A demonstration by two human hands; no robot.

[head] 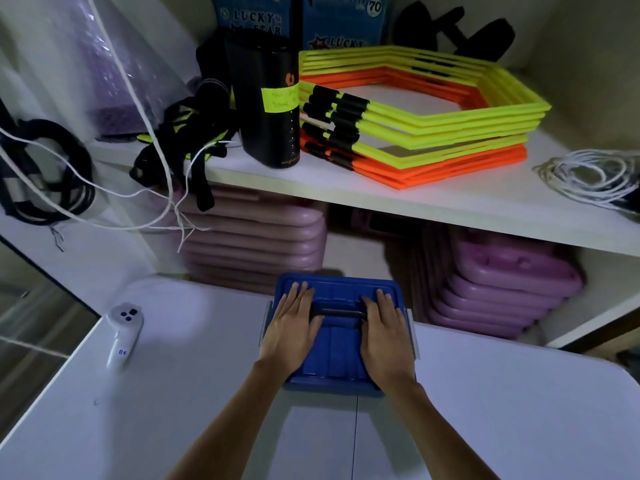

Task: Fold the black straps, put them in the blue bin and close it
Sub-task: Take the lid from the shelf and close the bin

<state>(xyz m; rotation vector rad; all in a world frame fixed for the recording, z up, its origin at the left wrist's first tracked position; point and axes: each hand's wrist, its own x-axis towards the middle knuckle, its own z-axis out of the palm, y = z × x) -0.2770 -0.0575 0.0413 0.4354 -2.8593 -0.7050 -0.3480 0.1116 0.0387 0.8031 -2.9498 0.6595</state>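
Observation:
The blue bin stands on the white table with its blue lid on top and a dark handle across the lid's middle. My left hand lies flat on the lid's left half, fingers spread and pointing away from me. My right hand lies flat on the right half in the same way. Both palms rest on the lid and hold nothing. No black straps show on the table; the bin's inside is hidden by the lid.
A white controller lies on the table at the left. Behind it, a shelf carries yellow and orange hexagon rings, a black cylinder, tangled black-yellow straps and white cable. Purple stacked cases sit below.

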